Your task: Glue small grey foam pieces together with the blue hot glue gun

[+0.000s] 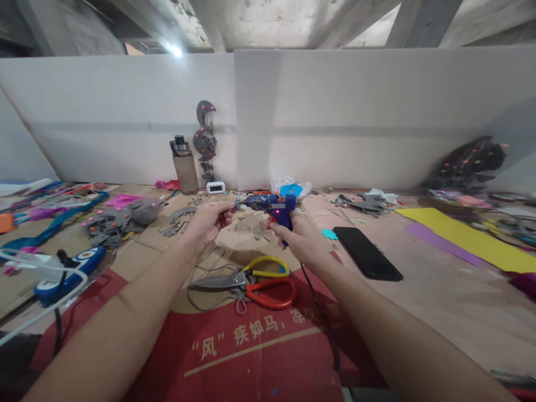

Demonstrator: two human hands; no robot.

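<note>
My right hand (298,237) is wrapped round the handle of a blue glue gun (273,206) with a small red light on; its nozzle points left. My left hand (209,219) is held up close to that nozzle, fingers pinched on something small that I cannot make out. Both hands hover above a cardboard sheet (234,245). Below them lie scissors with yellow and red handles (255,282). The gun's black cord (318,312) runs down toward me.
A black phone (367,253) lies right of my hands. Yellow and purple sheets (464,237) sit far right. Grey felt cut-outs (117,223), a water bottle (185,166), a small white clock (215,187) and a blue-white power strip (71,273) are to the left. A white wall panel (335,117) stands behind.
</note>
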